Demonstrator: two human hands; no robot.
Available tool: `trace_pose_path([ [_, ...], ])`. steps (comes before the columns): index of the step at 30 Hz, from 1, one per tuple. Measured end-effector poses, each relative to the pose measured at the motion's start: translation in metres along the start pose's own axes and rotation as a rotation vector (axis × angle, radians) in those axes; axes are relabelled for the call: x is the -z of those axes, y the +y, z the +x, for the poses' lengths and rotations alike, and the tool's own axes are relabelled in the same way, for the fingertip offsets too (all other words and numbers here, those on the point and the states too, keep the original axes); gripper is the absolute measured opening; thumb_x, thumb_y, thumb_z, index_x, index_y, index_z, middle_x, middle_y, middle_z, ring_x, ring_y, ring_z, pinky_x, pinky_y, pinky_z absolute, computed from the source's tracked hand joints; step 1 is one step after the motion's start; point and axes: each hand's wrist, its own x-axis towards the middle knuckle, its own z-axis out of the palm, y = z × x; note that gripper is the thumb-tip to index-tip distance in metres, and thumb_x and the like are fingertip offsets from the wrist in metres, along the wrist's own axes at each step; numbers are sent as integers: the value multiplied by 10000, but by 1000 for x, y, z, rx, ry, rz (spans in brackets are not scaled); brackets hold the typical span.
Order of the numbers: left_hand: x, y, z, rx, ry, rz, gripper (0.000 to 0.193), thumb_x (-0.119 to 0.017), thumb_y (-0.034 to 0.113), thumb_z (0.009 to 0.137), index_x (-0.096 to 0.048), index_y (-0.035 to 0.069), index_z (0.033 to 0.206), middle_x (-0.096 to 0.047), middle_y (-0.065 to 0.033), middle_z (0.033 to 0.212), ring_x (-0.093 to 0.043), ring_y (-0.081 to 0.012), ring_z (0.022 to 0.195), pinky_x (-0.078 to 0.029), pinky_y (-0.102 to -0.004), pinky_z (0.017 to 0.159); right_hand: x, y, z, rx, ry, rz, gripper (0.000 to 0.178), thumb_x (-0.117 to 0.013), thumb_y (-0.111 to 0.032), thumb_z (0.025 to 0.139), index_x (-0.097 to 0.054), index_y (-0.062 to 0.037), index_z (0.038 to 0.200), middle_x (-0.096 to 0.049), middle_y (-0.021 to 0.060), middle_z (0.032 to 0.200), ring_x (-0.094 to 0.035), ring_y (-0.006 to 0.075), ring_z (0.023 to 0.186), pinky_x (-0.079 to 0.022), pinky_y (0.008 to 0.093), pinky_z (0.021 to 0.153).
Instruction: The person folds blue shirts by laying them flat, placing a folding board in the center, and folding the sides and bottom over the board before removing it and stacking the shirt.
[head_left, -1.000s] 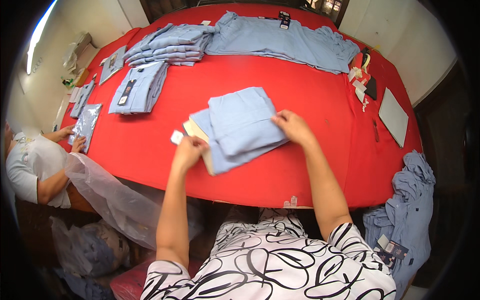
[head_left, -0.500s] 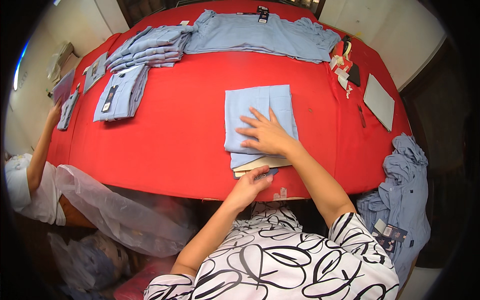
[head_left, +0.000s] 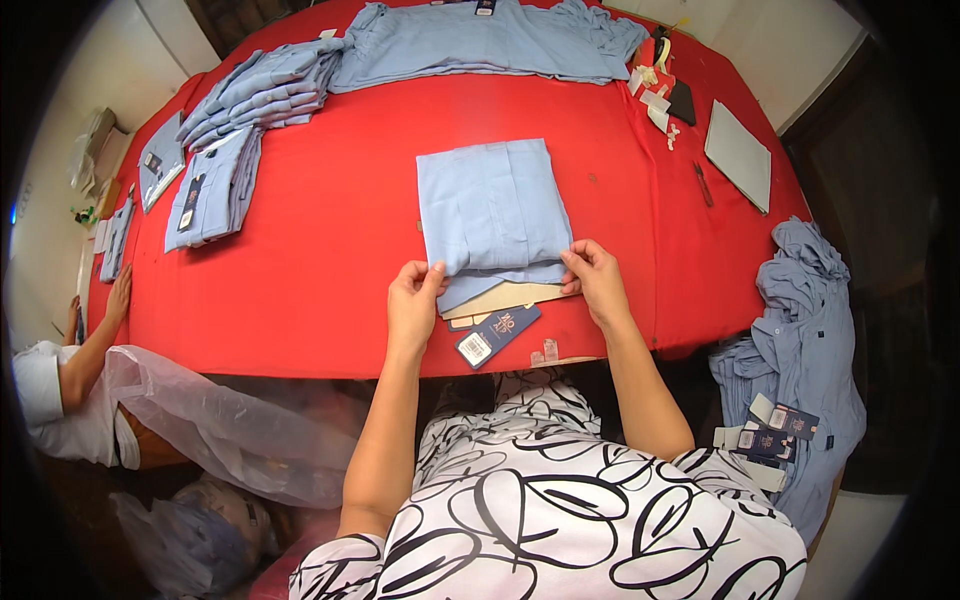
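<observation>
A folded light blue shirt [head_left: 492, 205] lies in front of me on the red-covered table [head_left: 330, 240]. My left hand [head_left: 412, 300] pinches its near left corner between thumb and fingers. At the near right corner my right hand [head_left: 595, 282] has a like pinch on the cloth. From under the near fold a sheet of cream cardboard [head_left: 510, 297] sticks out. A dark blue hang tag [head_left: 497, 335] with a white label lies beyond the cardboard, close to the table's front edge.
Stacked folded shirts [head_left: 265, 95] stand at the back left, with a tagged folded shirt [head_left: 215, 190] nearer. Flat shirts [head_left: 480, 45] lie along the back. At right are small scissors [head_left: 703, 184], white sheets [head_left: 738, 155] and hanging shirts [head_left: 800, 350]. Another person's hand [head_left: 118, 295] rests at far left.
My right hand has gone from lying flat on the shirt to its near right corner. My left hand has left the tag for the near left corner. The tag now shows fully.
</observation>
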Motion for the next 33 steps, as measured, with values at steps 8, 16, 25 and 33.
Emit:
trace_pose_path([
  [8, 0, -5, 0, -112, -80, 402, 357, -705, 239, 872, -663, -110, 931, -531, -191, 1227, -625, -233, 858, -504, -337, 762, 10, 23, 18, 202, 20, -379, 351, -721, -238, 861, -618, 76, 979, -548, 146, 885, -614, 214, 602, -475, 354, 465],
  [16, 5, 9, -12, -88, -179, 459, 394, -697, 284, 885, -702, -81, 1034, -450, -124, 1341, -616, -219, 989, -519, -353, 837, -2, -11, 2, 40, 48, -314, 396, -722, -252, 877, -594, 120, 832, -518, 118, 1011, -584, 149, 614, -515, 256, 457],
  [25, 4, 4, -14, -117, -128, 446, 368, -707, 284, 871, -723, -74, 956, -535, -120, 1233, -603, -220, 1003, -511, -344, 808, 2, 2, 4, 258, 70, -635, 481, -760, -299, 812, -572, 143, 814, -566, 212, 979, -651, 305, 776, -543, 378, 590],
  [33, 1, -2, -10, -147, -20, 530, 380, -741, 260, 832, -654, -93, 721, -583, -137, 1107, -602, -232, 902, -489, -356, 721, 3, 6, 0, 404, 43, -695, 419, -760, -288, 771, -578, 89, 743, -583, 245, 983, -589, 392, 846, -468, 437, 743],
])
